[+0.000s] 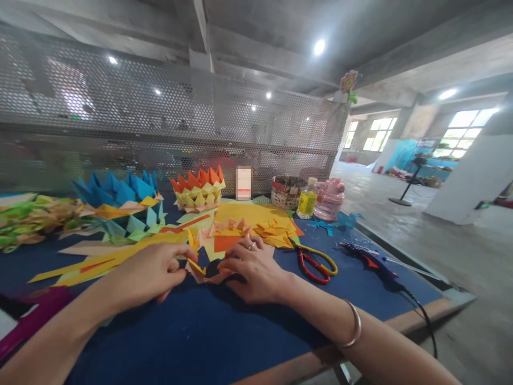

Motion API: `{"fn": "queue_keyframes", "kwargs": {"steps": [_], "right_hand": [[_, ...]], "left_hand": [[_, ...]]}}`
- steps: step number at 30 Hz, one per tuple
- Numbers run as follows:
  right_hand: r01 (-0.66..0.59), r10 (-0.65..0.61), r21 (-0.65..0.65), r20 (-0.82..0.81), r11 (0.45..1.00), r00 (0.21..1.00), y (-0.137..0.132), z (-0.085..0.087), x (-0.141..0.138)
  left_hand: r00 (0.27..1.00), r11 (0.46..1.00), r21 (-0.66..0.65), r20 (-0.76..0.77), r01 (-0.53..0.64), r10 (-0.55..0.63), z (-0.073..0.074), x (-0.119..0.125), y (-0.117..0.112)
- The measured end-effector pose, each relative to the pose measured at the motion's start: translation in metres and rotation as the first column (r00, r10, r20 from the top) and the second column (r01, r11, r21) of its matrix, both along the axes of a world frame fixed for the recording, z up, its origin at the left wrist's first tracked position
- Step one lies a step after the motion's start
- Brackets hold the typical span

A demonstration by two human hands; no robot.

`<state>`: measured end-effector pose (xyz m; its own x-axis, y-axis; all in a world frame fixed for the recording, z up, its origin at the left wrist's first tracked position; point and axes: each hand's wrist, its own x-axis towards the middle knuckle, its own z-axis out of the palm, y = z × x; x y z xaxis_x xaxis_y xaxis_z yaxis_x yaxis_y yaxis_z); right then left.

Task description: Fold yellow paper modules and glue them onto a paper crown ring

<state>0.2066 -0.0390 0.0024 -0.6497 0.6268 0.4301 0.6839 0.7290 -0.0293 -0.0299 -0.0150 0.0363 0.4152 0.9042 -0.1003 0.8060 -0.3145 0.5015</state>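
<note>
Between my two hands lies a folded paper crown (224,227), peach with some yellow points, on the dark blue table. My left hand (162,267) is closed at its left side, fingertips pinching the strip beside a yellow folded point (197,266). On the near right part of the crown, my right hand (253,270) is closed with its fingers bent round the peach band; the fingers partly hide it. Just behind my hands are a heap of yellow folded pieces (276,231) and an orange paper sheet (225,244).
Scissors (316,263) with red and yellow handles and a corded glue gun (371,263) lie at right. Behind stand blue (116,190) and orange-yellow (199,190) paper crowns, a woven basket (285,193), a yellow-labelled bottle (307,200) and a pink bottle (331,200). A mesh panel (160,107) backs the table.
</note>
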Motion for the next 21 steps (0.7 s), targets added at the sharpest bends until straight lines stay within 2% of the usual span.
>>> {"fn": "queue_keyframes", "kwargs": {"steps": [2,3,5,7,10,13,15,18,21], "right_hand": [[0.016,-0.016,0.000,-0.051,1.000,0.999,-0.001,0.008,0.004],[0.065,-0.064,0.012,-0.081,0.998,0.995,0.000,0.012,0.008],[0.260,-0.256,0.033,-0.096,0.965,0.962,0.005,0.022,0.020],[0.496,-0.494,0.042,-0.042,0.867,0.868,0.013,0.029,0.037],[0.659,-0.660,0.033,0.029,0.751,0.751,0.024,0.035,0.065],[0.723,-0.720,0.007,0.100,0.691,0.687,0.028,0.035,0.084],[0.739,-0.730,-0.016,0.140,0.674,0.669,0.027,0.033,0.088],[0.728,-0.715,-0.045,0.156,0.684,0.681,0.027,0.029,0.089],[0.702,-0.694,-0.060,0.111,0.710,0.711,0.029,0.028,0.088]], "left_hand": [[0.997,1.000,-0.016,0.074,-0.014,0.015,0.006,-0.002,-0.002],[0.993,1.000,0.000,0.117,-0.020,0.019,0.009,-0.003,-0.004],[0.975,0.998,0.052,0.221,-0.037,0.025,0.015,-0.003,-0.008],[0.944,0.994,0.099,0.331,-0.044,0.009,0.020,-0.001,-0.012],[0.896,0.987,0.154,0.442,-0.040,-0.032,0.020,0.006,-0.020],[0.872,0.973,0.224,0.486,-0.050,-0.067,0.012,0.018,-0.026],[0.873,0.965,0.263,0.474,-0.020,-0.112,0.005,0.025,-0.030],[0.885,0.950,0.309,0.426,0.051,-0.186,-0.001,0.034,-0.038],[0.897,0.945,0.293,0.362,0.148,-0.253,-0.001,0.039,-0.046]]}}
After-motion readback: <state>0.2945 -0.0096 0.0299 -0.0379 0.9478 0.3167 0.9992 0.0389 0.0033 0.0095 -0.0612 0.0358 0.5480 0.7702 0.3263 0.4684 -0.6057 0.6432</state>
